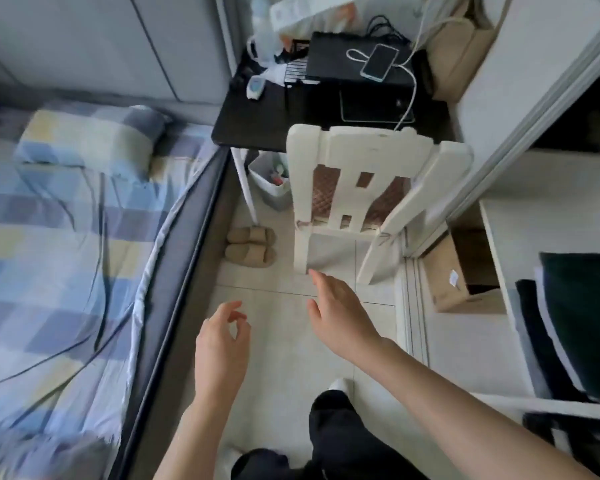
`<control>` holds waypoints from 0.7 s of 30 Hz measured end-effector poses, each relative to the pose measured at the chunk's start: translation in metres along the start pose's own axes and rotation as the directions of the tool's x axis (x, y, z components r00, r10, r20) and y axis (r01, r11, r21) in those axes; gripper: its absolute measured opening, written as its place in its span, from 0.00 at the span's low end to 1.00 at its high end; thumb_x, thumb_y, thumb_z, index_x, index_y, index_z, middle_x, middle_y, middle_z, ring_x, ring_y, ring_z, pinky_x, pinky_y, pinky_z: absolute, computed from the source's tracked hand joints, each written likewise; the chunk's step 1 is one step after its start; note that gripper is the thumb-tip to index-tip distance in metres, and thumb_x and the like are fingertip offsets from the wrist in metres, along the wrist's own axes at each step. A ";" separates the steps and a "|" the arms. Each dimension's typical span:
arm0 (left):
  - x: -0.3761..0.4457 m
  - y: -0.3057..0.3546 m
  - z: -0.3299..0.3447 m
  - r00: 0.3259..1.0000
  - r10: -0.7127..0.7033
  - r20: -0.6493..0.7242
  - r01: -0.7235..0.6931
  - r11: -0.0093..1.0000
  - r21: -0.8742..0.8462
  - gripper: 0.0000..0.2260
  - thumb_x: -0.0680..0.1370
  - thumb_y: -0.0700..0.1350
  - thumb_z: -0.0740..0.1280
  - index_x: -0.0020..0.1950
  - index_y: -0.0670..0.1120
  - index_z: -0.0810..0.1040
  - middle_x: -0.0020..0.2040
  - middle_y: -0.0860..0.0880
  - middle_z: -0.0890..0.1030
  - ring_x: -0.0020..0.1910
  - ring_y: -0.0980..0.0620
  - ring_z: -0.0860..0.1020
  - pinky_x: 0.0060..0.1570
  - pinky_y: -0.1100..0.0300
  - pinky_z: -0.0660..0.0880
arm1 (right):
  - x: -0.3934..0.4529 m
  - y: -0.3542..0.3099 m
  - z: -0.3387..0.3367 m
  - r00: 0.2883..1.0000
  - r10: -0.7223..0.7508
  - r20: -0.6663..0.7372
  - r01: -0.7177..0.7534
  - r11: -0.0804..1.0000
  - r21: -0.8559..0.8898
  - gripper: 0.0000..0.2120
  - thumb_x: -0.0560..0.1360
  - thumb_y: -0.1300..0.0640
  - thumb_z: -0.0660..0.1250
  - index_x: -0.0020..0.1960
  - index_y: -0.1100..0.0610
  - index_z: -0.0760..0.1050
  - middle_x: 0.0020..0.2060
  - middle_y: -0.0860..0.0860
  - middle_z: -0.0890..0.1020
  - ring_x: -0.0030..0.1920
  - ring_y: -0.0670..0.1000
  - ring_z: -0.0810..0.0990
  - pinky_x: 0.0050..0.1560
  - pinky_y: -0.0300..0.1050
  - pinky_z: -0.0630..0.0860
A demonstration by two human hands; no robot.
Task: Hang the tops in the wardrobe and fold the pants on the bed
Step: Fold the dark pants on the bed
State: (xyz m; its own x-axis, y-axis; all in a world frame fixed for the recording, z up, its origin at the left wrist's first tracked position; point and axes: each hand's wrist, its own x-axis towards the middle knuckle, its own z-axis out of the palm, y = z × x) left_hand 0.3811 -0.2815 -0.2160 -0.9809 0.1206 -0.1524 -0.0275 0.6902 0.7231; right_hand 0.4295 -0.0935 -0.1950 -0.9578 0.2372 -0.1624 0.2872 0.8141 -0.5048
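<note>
Hands, two, both bare and empty, held out over the pale tiled floor between bed and wardrobe. Left hand: back toward the camera, fingers loosely curled, thumb and forefinger tips near each other, nothing between them. Right hand: reaches forward, fingers straight and relaxed, grip wide, tips just short of the chair's near leg.

Bed, one, at left: blue, yellow and grey checked sheet, rumpled; one matching pillow at the head. No pants can be made out on the visible part of it; a blurred grey patch at the lower left corner cannot be identified.

Wardrobe, one, at right, sliding door open. Inside, on white shelves: one dark green folded item, dark folded cloth beside it, whether tops or pants cannot be told; one cardboard box on the wardrobe floor, contents not visible.

Chair, one, cream, brown quilted seat cushion, back toward the camera, pushed to the desk.

Desk, one, black. On it: one phone on a white cable, lying on a black box; one small white and blue device; plastic bags at the back.

Waste bin, one, under the desk, lined with a white bag, some small rubbish in it.

Slippers, two, beige, side by side by the bed frame.

Legs of the person, in black trousers, at the lower edge.
</note>
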 end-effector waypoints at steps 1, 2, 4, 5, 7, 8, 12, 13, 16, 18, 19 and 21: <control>-0.008 -0.018 -0.022 0.998 -0.047 -0.046 0.046 0.999 -0.027 0.13 0.78 0.40 0.64 0.61 0.49 0.78 0.48 0.56 0.81 0.52 0.49 0.78 0.53 0.53 0.74 | 0.002 -0.025 0.012 0.998 -0.049 0.038 0.049 0.999 0.007 0.24 0.81 0.57 0.55 0.75 0.61 0.57 0.66 0.57 0.72 0.67 0.56 0.68 0.69 0.46 0.62; -0.013 -0.031 -0.036 0.994 -0.082 -0.073 0.079 0.996 -0.048 0.13 0.78 0.40 0.64 0.61 0.49 0.78 0.48 0.55 0.82 0.51 0.50 0.78 0.53 0.51 0.74 | 0.002 -0.043 0.021 0.995 -0.081 0.055 0.081 0.997 0.010 0.24 0.81 0.57 0.55 0.75 0.61 0.57 0.67 0.57 0.71 0.68 0.56 0.68 0.69 0.46 0.62; -0.027 -0.064 -0.072 0.979 -0.153 -0.138 0.140 0.985 -0.097 0.12 0.78 0.41 0.63 0.61 0.51 0.77 0.49 0.54 0.82 0.47 0.51 0.78 0.48 0.52 0.75 | 0.000 -0.088 0.046 0.982 -0.167 0.093 0.168 0.986 0.000 0.24 0.81 0.57 0.56 0.75 0.61 0.58 0.68 0.57 0.71 0.68 0.56 0.68 0.69 0.47 0.62; -0.037 -0.083 -0.093 0.968 -0.191 -0.164 0.173 0.978 -0.120 0.12 0.79 0.42 0.62 0.60 0.52 0.77 0.49 0.54 0.81 0.44 0.54 0.78 0.44 0.56 0.75 | -0.004 -0.115 0.060 0.971 -0.209 0.114 0.211 0.977 -0.003 0.24 0.81 0.57 0.57 0.75 0.61 0.58 0.68 0.57 0.71 0.67 0.57 0.68 0.68 0.47 0.62; -0.055 -0.115 -0.130 0.942 -0.263 -0.209 0.233 0.960 -0.156 0.11 0.79 0.42 0.61 0.59 0.53 0.76 0.46 0.56 0.81 0.40 0.61 0.77 0.36 0.68 0.71 | -0.013 -0.162 0.088 0.951 -0.266 0.160 0.268 0.963 0.008 0.24 0.81 0.57 0.56 0.75 0.61 0.58 0.68 0.57 0.71 0.67 0.57 0.68 0.68 0.47 0.62; -0.064 -0.127 -0.147 0.930 -0.288 -0.228 0.254 0.952 -0.169 0.10 0.80 0.41 0.61 0.58 0.53 0.76 0.45 0.56 0.81 0.39 0.63 0.76 0.34 0.71 0.69 | -0.017 -0.180 0.101 0.942 -0.279 0.185 0.283 0.959 0.009 0.24 0.81 0.56 0.56 0.75 0.60 0.58 0.68 0.57 0.71 0.67 0.57 0.68 0.67 0.46 0.61; -0.096 -0.184 -0.210 0.868 -0.377 -0.323 0.324 0.923 -0.208 0.10 0.80 0.41 0.61 0.57 0.54 0.75 0.46 0.56 0.81 0.40 0.62 0.77 0.37 0.69 0.70 | -0.035 -0.254 0.153 0.882 -0.375 0.286 0.370 0.926 0.075 0.24 0.81 0.56 0.56 0.76 0.58 0.57 0.68 0.56 0.71 0.68 0.55 0.66 0.68 0.46 0.63; -0.107 -0.208 -0.230 0.837 -0.404 -0.370 0.344 0.913 -0.220 0.10 0.80 0.41 0.61 0.58 0.53 0.75 0.46 0.56 0.80 0.42 0.60 0.77 0.39 0.65 0.70 | -0.043 -0.281 0.172 0.852 -0.414 0.320 0.409 0.908 0.087 0.24 0.81 0.56 0.56 0.75 0.58 0.57 0.68 0.55 0.71 0.68 0.54 0.66 0.68 0.46 0.63; -0.130 -0.253 -0.263 0.754 -0.471 -0.457 0.393 0.882 -0.260 0.10 0.80 0.42 0.63 0.59 0.52 0.76 0.47 0.55 0.81 0.43 0.58 0.78 0.40 0.61 0.71 | -0.056 -0.329 0.208 0.784 -0.479 0.394 0.481 0.871 0.100 0.24 0.81 0.55 0.57 0.75 0.58 0.59 0.67 0.54 0.72 0.68 0.54 0.67 0.68 0.46 0.62; -0.143 -0.274 -0.276 0.712 -0.501 -0.492 0.410 0.865 -0.288 0.09 0.79 0.41 0.63 0.57 0.50 0.77 0.47 0.53 0.82 0.44 0.53 0.79 0.41 0.58 0.72 | -0.061 -0.352 0.226 0.740 -0.506 0.443 0.521 0.848 0.097 0.23 0.80 0.55 0.56 0.74 0.58 0.59 0.66 0.54 0.72 0.67 0.54 0.68 0.67 0.46 0.63; -0.149 -0.286 -0.284 0.682 -0.527 -0.508 0.432 0.850 -0.301 0.08 0.79 0.40 0.63 0.56 0.49 0.77 0.47 0.52 0.82 0.44 0.52 0.79 0.42 0.58 0.72 | -0.062 -0.367 0.238 0.706 -0.528 0.471 0.552 0.828 0.100 0.23 0.80 0.55 0.56 0.74 0.57 0.59 0.66 0.53 0.73 0.67 0.53 0.68 0.67 0.46 0.63; -0.157 -0.307 -0.291 0.635 -0.574 -0.517 0.472 0.818 -0.329 0.07 0.79 0.40 0.64 0.55 0.49 0.77 0.46 0.51 0.81 0.45 0.52 0.78 0.41 0.60 0.70 | -0.061 -0.393 0.255 0.646 -0.563 0.516 0.607 0.788 0.100 0.23 0.80 0.55 0.56 0.74 0.57 0.59 0.65 0.53 0.73 0.66 0.53 0.68 0.67 0.46 0.64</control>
State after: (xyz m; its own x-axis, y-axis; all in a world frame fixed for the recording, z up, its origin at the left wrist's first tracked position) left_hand 0.4872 -0.7200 -0.2179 -0.7063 -0.6889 -0.1633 -0.5485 0.3866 0.7415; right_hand 0.3780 -0.5627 -0.2029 -0.7739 -0.5784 -0.2579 -0.3536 0.7325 -0.5817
